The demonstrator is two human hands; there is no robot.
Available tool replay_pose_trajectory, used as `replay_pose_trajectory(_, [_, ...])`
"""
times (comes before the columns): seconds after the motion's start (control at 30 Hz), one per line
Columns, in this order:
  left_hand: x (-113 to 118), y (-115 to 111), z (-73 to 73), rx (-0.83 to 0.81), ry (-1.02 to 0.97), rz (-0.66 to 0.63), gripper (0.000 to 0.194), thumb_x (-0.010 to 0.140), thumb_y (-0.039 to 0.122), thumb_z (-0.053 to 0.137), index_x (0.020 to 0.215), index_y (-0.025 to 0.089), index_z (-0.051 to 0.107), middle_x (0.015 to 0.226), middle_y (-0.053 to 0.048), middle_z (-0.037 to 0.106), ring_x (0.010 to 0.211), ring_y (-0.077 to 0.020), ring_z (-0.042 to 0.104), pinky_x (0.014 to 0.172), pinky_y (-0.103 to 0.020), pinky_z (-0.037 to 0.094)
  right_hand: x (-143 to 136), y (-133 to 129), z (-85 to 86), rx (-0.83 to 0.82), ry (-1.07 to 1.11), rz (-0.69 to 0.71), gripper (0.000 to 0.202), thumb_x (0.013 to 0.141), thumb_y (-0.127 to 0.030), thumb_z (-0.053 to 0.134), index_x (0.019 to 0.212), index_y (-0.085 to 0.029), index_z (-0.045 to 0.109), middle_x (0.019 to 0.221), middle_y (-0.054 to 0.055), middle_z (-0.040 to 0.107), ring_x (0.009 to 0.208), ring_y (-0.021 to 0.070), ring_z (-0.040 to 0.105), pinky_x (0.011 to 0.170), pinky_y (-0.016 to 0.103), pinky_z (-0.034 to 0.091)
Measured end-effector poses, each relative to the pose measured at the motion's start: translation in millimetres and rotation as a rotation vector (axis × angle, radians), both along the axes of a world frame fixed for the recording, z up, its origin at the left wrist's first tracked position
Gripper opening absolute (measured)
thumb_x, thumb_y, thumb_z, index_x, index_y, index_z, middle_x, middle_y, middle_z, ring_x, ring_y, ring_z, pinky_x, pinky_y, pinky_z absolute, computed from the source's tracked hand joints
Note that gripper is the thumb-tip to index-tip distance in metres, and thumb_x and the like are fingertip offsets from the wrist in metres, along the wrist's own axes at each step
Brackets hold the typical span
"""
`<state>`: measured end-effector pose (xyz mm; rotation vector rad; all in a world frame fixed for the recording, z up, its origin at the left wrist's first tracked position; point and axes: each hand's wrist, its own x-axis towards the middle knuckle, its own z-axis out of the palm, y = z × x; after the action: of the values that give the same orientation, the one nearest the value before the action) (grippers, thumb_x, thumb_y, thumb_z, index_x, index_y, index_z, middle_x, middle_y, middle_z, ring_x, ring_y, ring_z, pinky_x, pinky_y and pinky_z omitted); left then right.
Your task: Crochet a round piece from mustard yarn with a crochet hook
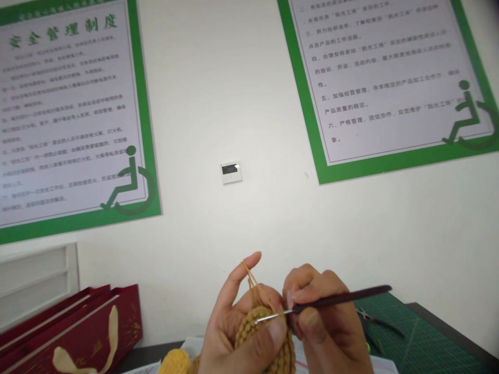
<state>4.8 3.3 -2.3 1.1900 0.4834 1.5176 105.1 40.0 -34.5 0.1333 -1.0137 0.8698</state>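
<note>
My left hand [249,327] is closed round a tan crocheted piece [247,324], its thumb pressed on the front and its index finger raised with yarn [251,280] looped over it. The yarn runs down from that finger to the top edge of the piece. In my right hand [323,317] is a crochet hook [343,298] with a dark handle, pinched between thumb and fingers. The hook's metal tip points left and lies across the top of the piece, beside my left thumb. A yellow yarn ball [175,362] sits at the bottom, left of my left hand.
Dark red gift bags [125,317] stand at the lower left, before a white panel [37,280]. Pliers [384,324] lie on a green cutting mat [429,337] at the right. Two green-framed posters and a small thermostat [231,173] are on the wall.
</note>
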Motion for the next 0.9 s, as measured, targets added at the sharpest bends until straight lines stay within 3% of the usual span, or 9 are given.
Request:
replay_pose_trajectory(0.1, [-7, 7, -2.4, 0.046, 0.036, -0.077, 0.087, 0.068, 0.023, 0.088, 0.145, 0.029, 0.047, 0.076, 0.000, 0.067, 0.057, -0.0095, 0.053, 0.058, -0.024, 0.038, 6, 1, 0.2, -0.038, -0.055, 0.188, 0.018, 0.090, -0.045, 0.067, 0.088, -0.027, 0.066, 0.073, -0.003, 0.054, 0.055, 0.0086, 0.043, 0.048, 0.023, 0.030])
replay_pose_trajectory(0.3, [-11, 10, -2.6, 0.031, 0.043, -0.244, 0.086, 0.069, 0.017, 0.086, 0.145, 0.031, 0.048, 0.074, 0.000, 0.066, 0.060, -0.0115, 0.057, 0.058, -0.024, 0.039, 19, 0, 4.3, -0.105, -0.117, 0.369, 0.019, 0.094, -0.046, 0.059, 0.088, -0.027, 0.058, 0.066, -0.004, 0.050, 0.052, 0.0084, 0.037, 0.045, 0.020, 0.023])
replay_pose_trajectory(0.7, [-6, 19, -4.9, 0.037, -0.044, -0.501, 0.069, 0.070, 0.013, 0.083, 0.134, 0.027, 0.063, 0.075, -0.002, 0.067, 0.060, -0.0107, 0.059, 0.059, -0.024, 0.042, 25, -9, 8.4, -0.205, -0.114, 0.357, 0.027, 0.091, -0.049, 0.064, 0.083, -0.025, 0.056, 0.063, -0.006, 0.050, 0.043, 0.0040, 0.026, 0.039, 0.018, 0.016])
replay_pose_trajectory(0.8, [-4, 15, -3.1, -0.007, -0.099, -0.497, 0.058, 0.065, 0.013, 0.083, 0.121, 0.023, 0.071, 0.075, -0.002, 0.068, 0.063, -0.0108, 0.060, 0.064, -0.025, 0.042, 27, -13, 12.4, -0.316, -0.145, 0.381, 0.030, 0.090, -0.050, 0.065, 0.081, -0.023, 0.056, 0.062, -0.006, 0.050, 0.043, 0.0040, 0.026, 0.038, 0.019, 0.013])
replay_pose_trajectory(0.9, [0, 10, -1.7, -0.014, -0.075, -0.400, 0.048, 0.063, 0.013, 0.086, 0.109, 0.023, 0.075, 0.072, -0.001, 0.067, 0.062, -0.0103, 0.059, 0.063, -0.024, 0.042, 26, -14, 16.5, -0.385, -0.146, 0.406, 0.031, 0.088, -0.049, 0.068, 0.079, -0.022, 0.055, 0.062, -0.006, 0.049, 0.045, 0.0050, 0.027, 0.039, 0.018, 0.014])
